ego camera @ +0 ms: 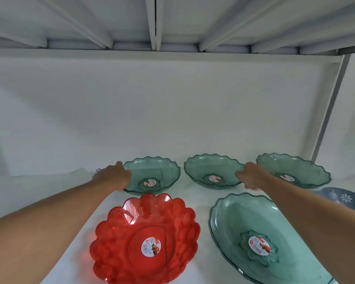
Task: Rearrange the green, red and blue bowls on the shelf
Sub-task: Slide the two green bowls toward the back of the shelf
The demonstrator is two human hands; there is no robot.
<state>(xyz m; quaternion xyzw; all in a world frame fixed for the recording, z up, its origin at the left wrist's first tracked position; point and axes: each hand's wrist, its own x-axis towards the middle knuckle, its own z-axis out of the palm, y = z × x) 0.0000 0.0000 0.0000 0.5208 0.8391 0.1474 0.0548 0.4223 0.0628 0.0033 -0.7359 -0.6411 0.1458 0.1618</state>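
Observation:
Three clear green bowls stand in a row at the back of the white shelf (49,193): a left one (158,171), a middle one (211,167) and a right one (299,169). My left hand (113,176) grips the left rim of the left green bowl. My right hand (251,177) is closed on the right rim of the middle green bowl, between it and the right one. In front lie a red scalloped bowl (146,238) and a large green bowl (254,232). A dark blue bowl (344,198) with white flowers peeks out at the right, mostly hidden by my right arm.
The shelf above forms a low ceiling with white ribs (156,23). A white back wall closes the rear. A grey upright post (330,105) stands at the right. Bare shelf surface lies to the left of the bowls.

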